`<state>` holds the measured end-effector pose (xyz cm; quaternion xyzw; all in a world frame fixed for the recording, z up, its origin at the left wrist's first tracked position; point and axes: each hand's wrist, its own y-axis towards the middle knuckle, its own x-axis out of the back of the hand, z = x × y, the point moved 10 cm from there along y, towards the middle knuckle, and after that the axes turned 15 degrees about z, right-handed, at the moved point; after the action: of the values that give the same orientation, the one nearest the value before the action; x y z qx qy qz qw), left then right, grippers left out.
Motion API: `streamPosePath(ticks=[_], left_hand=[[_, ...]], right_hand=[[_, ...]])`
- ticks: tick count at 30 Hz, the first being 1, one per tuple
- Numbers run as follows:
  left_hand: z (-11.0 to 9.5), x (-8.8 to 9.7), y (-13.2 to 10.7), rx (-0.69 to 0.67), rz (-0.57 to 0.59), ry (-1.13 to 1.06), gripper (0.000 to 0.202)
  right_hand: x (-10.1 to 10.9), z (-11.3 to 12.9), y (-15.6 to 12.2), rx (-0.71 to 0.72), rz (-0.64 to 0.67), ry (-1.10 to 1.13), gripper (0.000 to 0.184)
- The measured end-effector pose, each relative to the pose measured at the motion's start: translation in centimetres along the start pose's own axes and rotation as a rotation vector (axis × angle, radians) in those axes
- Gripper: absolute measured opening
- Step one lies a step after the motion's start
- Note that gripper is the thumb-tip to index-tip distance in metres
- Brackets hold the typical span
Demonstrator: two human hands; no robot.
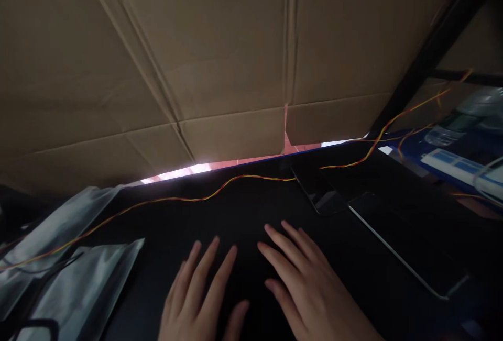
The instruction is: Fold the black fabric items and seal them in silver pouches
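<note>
In the head view, the left hand point(192, 304) and the right hand point(304, 283) are held palm down at the near side of the black tabletop point(176, 220), side by side with bare surface between them. The fingers of both are spread and extended, with nothing gripped; whether they rest on the surface or hang just above it, I cannot tell.

The closest thing is a dark smartphone point(324, 197), lying flat ahead of the right hand and a little to its right, near the fingertips but apart from them. Its long axis slants from far left to near right, so its near end is the end toward the right hand. The right hand is plainly the nearer of the two; the left is well apart from it.

A larger dark tablet point(406, 244) with a pale edge lies to the right of the right hand, its long axis slanting much the same way. Its far left corner comes right up to the smartphone's near end; touching or just beside, I cannot say.

A twisted red-and-yellow wire point(251, 176) crosses beyond both hands and drops from sight at the smartphone's far end, apparently beneath it. On the left hand's outer side, apart from it, lies a translucent pouch point(88, 273).
</note>
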<state>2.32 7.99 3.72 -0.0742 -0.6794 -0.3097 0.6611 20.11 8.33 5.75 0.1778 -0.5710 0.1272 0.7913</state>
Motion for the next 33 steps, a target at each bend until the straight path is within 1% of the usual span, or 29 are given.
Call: streamPosePath(ticks=[3,5,7,11,16,24,33], left_hand=[[-1.7,-1.7,1.0,-0.022,0.077,0.144,0.069],[-2.2,-2.2,1.0,-0.045,0.123,0.164,0.068],[-2.3,-2.2,0.8,-0.042,0.171,0.143,0.067],[-2.2,-1.7,0.8,-0.019,0.228,0.079,0.067],[-2.2,-1.6,1.1,-0.003,0.26,0.066,0.067],[-2.3,-1.3,1.3,-0.006,0.27,0.045,0.064],[-2.0,-1.6,1.3,0.028,0.301,-0.054,0.066]], right_hand=[[-2.4,1.3,0.1,0.03,0.027,-0.127,0.064],[-3.5,1.4,-0.1,0.023,0.037,-0.145,0.067],[-4.1,1.2,-0.3,0.004,0.055,-0.134,0.067],[-4.3,0.8,-0.5,-0.03,0.08,-0.092,0.066],[-4.2,0.7,-0.6,-0.044,0.09,-0.04,0.064],[-4.3,0.6,-0.6,-0.067,0.106,-0.002,0.06],[-4.3,0.5,-0.6,-0.077,0.13,-0.015,0.059]])
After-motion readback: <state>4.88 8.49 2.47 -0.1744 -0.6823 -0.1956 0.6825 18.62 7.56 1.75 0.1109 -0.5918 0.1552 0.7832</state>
